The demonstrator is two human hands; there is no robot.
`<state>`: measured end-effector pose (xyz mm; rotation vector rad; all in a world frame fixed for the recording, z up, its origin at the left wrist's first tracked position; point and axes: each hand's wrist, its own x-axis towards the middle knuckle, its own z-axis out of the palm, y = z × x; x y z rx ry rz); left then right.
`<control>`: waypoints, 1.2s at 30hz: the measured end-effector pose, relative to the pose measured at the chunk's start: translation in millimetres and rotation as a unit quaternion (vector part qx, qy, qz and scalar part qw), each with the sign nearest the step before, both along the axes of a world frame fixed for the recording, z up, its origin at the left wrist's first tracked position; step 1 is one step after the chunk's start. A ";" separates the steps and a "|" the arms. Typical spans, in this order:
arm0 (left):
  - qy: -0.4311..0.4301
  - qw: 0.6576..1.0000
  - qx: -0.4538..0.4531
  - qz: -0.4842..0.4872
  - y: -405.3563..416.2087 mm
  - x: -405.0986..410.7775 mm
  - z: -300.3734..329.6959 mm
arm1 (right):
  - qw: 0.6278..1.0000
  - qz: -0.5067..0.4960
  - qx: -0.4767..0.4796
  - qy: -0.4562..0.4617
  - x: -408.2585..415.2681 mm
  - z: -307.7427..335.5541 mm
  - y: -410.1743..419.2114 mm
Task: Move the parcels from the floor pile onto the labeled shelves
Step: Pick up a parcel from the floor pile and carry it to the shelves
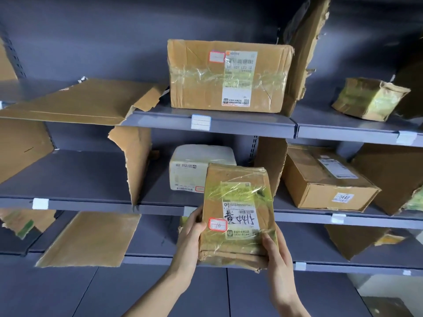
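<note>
I hold a small brown cardboard parcel (238, 213) wrapped in yellowish tape, with a white shipping label and a red-framed sticker reading 10. My left hand (192, 234) grips its left edge, thumb on the front. My right hand (277, 252) grips its lower right corner. The parcel is upright in front of the middle shelf (91, 204), just ahead of a white parcel (190, 172) lying there. A large taped carton (229, 74) stands on the upper shelf (229, 124), above a blue-framed shelf label (201, 122).
Torn cardboard dividers (137, 161) split the grey shelves into bays. A brown box marked 0448 (325, 181) sits on the middle shelf at right. A crumpled taped parcel (370, 99) lies upper right. Flat cardboard sheets (89, 239) lie on the lower and upper left shelves.
</note>
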<state>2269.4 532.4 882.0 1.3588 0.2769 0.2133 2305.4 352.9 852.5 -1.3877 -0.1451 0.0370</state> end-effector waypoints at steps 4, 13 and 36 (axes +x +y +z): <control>0.016 1.000 -0.003 -0.012 -11.0 3.1 -14.3 | 0.999 -0.023 -0.006 0.049 4.2 -18.5 -10.7; 0.007 0.998 -0.035 -0.045 -12.2 19.6 -34.9 | 0.995 -0.067 0.022 0.073 1.9 -20.7 -6.1; -0.047 0.996 -0.051 -0.054 1.1 28.4 -29.2 | 0.994 -0.087 0.022 0.069 -4.1 -1.5 11.1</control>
